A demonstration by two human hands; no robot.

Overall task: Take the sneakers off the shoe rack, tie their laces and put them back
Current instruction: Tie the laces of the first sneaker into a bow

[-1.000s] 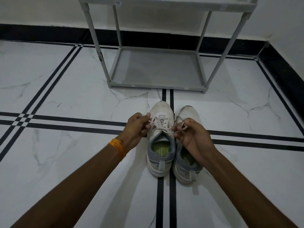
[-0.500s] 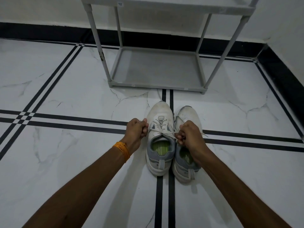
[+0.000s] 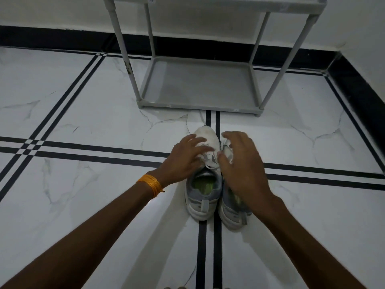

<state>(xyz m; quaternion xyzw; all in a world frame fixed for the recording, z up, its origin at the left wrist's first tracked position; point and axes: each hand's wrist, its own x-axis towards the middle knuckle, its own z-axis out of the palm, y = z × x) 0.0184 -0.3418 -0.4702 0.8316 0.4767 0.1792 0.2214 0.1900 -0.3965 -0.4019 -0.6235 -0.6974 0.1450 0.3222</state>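
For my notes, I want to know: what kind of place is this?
Probably a home room corner or entryway: a grey shoe rack stands against the wall, on a white marble floor with a black skirting.

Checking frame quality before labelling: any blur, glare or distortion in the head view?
Head view: dim overall; both hands, left and right, motion-blurred over the sneakers; faint glare on the floor by the left wrist; wide-angle bend in the rack legs.

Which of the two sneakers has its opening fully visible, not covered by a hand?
The left sneaker: its green insole shows fully. The right sneaker beside it is mostly hidden under the right hand; the left hand covers only the left sneaker's toe.
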